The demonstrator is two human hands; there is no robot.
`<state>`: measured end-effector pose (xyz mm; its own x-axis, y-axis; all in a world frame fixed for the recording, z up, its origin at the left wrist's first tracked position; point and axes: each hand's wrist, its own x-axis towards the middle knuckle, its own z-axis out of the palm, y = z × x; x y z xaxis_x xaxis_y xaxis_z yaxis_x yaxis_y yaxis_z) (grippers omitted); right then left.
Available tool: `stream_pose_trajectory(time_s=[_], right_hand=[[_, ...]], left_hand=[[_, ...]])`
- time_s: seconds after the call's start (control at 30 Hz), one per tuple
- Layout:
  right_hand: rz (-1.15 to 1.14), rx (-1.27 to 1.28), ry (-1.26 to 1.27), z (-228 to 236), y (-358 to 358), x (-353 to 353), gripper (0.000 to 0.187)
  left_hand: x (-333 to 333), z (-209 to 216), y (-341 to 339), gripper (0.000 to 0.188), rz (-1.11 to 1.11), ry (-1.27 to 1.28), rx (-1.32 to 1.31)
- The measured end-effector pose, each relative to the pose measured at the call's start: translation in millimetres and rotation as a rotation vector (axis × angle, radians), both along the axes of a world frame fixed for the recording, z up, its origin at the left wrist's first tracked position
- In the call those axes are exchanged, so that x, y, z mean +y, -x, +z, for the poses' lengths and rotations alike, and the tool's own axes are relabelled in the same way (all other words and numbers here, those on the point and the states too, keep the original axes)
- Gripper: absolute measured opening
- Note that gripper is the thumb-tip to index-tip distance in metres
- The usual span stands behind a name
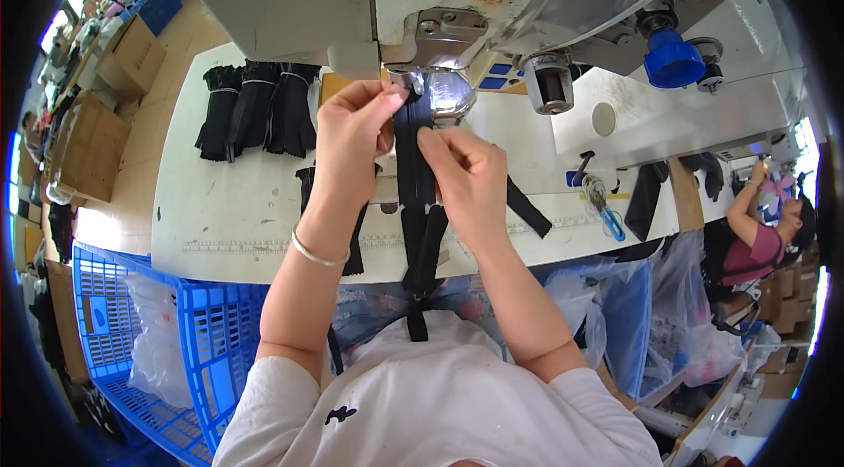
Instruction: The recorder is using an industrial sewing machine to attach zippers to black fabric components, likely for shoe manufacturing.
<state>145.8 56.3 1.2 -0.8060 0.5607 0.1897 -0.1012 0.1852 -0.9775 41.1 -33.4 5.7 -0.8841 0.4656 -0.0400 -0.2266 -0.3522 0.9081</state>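
A black zipper runs from under the presser area of a sewing machine down toward the table's front edge. My left hand pinches its far end on the left side, close to the needle area. On the zipper's right edge, a little nearer to me, my right hand is closed with thumb and fingers together. The lower part of the strip splits into two tails that hang over the edge to my lap. More black strips lie beside my left wrist, and another black strip lies right of my right hand.
Tied bundles of black zippers lie at the table's back left. Blue-handled snips rest at the right, near a ruler scale along the front. A blue crate stands lower left. Another person works at far right.
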Motion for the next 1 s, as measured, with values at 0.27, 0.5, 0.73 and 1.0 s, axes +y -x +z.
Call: stream_pose_trajectory(time_s=[0.27,0.5,0.73,1.0], right_hand=[[0.057,-0.1,-0.11,-1,-15,-4,0.019],[-0.069,-0.388,-0.113,-60,-84,26,0.013],[-0.314,-0.376,-0.756,-95,-84,80,0.025],[-0.34,-0.336,-0.713,-88,-71,90,0.023]], left_hand=[[25,-2,34,0.015,0.124,-0.083,0.062],[23,-1,38,0.009,0.147,-0.039,0.079],[-24,-3,23,0.01,0.212,-0.006,0.197],[-95,-87,-34,0.013,0.307,0.991,0.591]])
